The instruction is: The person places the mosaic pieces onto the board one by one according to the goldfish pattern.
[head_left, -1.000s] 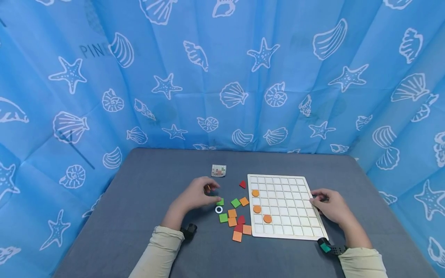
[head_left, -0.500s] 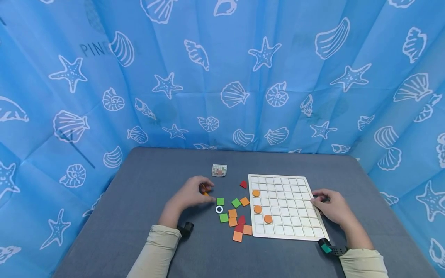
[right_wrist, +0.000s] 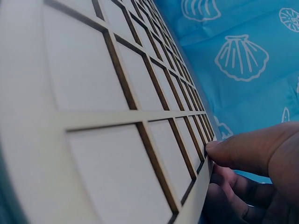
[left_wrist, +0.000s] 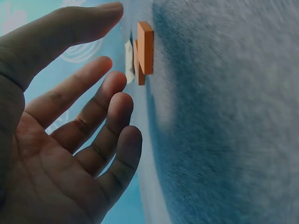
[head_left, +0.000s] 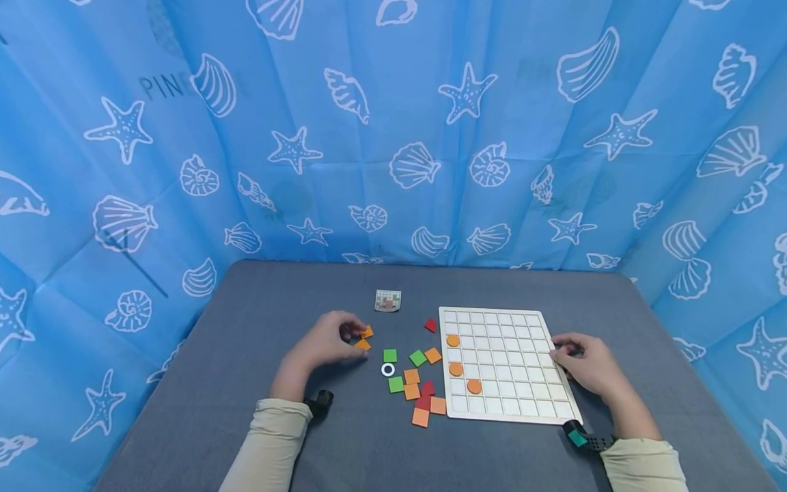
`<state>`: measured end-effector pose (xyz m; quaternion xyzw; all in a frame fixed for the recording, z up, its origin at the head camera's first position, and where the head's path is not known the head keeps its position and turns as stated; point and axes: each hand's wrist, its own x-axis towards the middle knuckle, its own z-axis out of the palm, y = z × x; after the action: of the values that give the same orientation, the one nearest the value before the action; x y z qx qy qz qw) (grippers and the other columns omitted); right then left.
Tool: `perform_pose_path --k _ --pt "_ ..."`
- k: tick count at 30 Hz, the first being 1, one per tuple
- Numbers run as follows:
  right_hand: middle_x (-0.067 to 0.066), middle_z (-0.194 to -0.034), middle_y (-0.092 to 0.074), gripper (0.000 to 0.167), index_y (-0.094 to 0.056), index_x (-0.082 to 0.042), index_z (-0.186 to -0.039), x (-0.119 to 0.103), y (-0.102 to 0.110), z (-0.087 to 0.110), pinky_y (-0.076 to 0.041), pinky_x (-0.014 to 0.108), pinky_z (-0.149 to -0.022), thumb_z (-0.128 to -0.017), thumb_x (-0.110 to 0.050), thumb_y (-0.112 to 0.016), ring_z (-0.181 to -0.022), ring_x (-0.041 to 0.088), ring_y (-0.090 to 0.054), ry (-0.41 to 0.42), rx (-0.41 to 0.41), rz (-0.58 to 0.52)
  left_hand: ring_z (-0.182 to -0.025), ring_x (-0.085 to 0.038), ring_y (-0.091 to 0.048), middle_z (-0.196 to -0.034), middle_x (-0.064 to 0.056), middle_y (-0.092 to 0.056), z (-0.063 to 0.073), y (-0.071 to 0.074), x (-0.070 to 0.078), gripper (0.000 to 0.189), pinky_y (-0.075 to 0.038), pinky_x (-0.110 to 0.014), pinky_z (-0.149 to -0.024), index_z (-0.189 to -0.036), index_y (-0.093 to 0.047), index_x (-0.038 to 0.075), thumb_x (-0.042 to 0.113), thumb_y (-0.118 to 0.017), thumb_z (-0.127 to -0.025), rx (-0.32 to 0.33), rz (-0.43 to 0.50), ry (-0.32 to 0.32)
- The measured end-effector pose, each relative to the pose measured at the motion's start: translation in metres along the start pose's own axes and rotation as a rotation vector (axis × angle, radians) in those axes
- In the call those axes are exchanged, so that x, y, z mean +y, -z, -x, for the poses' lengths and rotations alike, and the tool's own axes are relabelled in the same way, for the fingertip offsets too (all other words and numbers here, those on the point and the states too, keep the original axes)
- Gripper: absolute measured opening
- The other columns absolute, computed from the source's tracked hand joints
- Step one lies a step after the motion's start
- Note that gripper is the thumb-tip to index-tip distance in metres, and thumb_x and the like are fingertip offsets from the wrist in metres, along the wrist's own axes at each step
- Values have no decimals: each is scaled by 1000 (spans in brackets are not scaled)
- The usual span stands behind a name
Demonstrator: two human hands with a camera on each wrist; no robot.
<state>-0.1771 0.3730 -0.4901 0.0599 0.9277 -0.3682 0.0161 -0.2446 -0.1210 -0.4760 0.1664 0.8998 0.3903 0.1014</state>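
My left hand (head_left: 322, 342) hovers low over the table's left half, thumb and fingers apart, with nothing between them. Two orange square tiles (head_left: 367, 331) lie right by its fingertips; the left wrist view has an orange tile (left_wrist: 147, 49) just past the thumb tip. On the right, my right hand (head_left: 587, 365) grips the right edge of a white grid board (head_left: 515, 357), thumb (right_wrist: 238, 148) on the rim and the other fingers curled at its side and below. Three orange round discs (head_left: 456, 369) sit in cells along the board's left side.
Between the left hand and the board lie green squares (head_left: 395, 385), orange squares (head_left: 411, 376), red pieces (head_left: 430, 325) and a white ring with a dark centre (head_left: 387, 370). A small printed grid card (head_left: 388, 301) lies farther back. A blue shell-patterned curtain (head_left: 393, 137) hangs behind the table.
My left hand has drawn left, away from the green square and the ring, uncovering two orange tiles at its fingertips. My right hand keeps its place on the board's edge.
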Motion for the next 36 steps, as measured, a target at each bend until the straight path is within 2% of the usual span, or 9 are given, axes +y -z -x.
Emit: perform_pose_path --k 7,13,24,28,33,36 --pt "16 -99 -61 41 -58 14 -136 -3 0 0 -55 31 -59 -104 -12 -63 -72 17 -59 -2 5 0 -94 -18 -61 -105 -5 -69 1 0 -3 43 -53 -37 -85 -116 -76 8 17 -95 -78 -8 -1 44" --pt "15 -99 -61 41 -58 14 -136 -2 0 -1 -55 31 -59 -104 -12 -64 -73 17 -59 -10 5 3 -94 -17 -61 -105 -2 -69 1 -9 3 42 -54 -37 -85 -115 -76 9 18 -95 -79 -19 -21 33" --pt "16 -101 -60 40 -59 14 -135 1 -1 -1 -55 30 -59 -104 -11 -64 -74 17 -59 3 11 -1 -98 -17 -62 -112 -4 -69 2 -28 29 42 -54 -38 -88 -120 -76 8 23 -91 -83 -112 -35 -89" --pt "16 -100 -60 40 -59 13 -135 2 -1 -1 -55 31 -60 -104 -12 -63 -74 17 -59 7 7 -5 -99 -19 -63 -111 -4 -70 3 -36 40 38 -55 -37 -87 -120 -77 10 25 -88 -87 -149 -23 -155" --pt "15 -99 -61 41 -58 14 -136 2 0 -2 -56 33 -60 -104 -12 -63 -74 17 -60 17 -1 -6 -101 -21 -66 -113 -5 -72 6 -51 54 29 -56 -32 -86 -119 -78 10 25 -82 -94 -177 -3 -230" --pt "15 -99 -61 41 -58 14 -136 2 0 -1 -56 33 -60 -104 -11 -63 -74 17 -60 21 -5 -3 -101 -19 -66 -114 -3 -72 8 -62 62 27 -56 -29 -87 -119 -78 12 24 -81 -95 -212 -5 -251"
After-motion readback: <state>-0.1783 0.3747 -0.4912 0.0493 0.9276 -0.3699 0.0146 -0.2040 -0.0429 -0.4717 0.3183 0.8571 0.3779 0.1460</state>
